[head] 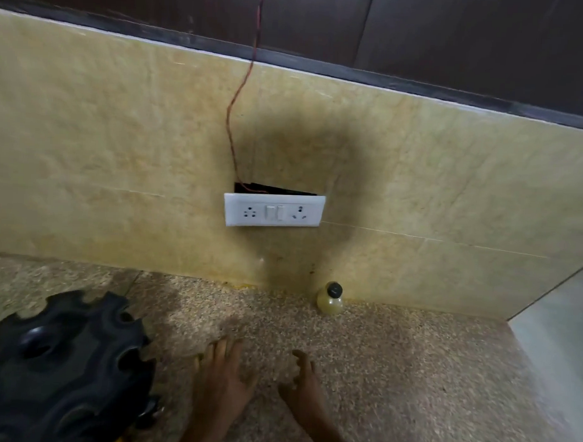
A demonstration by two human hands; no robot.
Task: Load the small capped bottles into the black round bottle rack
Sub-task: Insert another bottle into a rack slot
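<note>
A small bottle (330, 299) of yellowish liquid with a black cap stands upright on the speckled counter (410, 373), against the wall at the back. The black round bottle rack (63, 368) sits at the lower left, its round holes showing nothing in them; part of it is cut off by the frame edge. My left hand (220, 380) hovers over the counter just right of the rack, fingers straight, holding nothing. My right hand (302, 385) is beside it, fingers loosely curled and holding nothing, well short of the bottle.
A beige tiled wall rises behind the counter with a white socket and switch plate (274, 210). A red wire (240, 96) hangs down into a gap above the plate. A pale side panel (557, 329) bounds the counter at the right.
</note>
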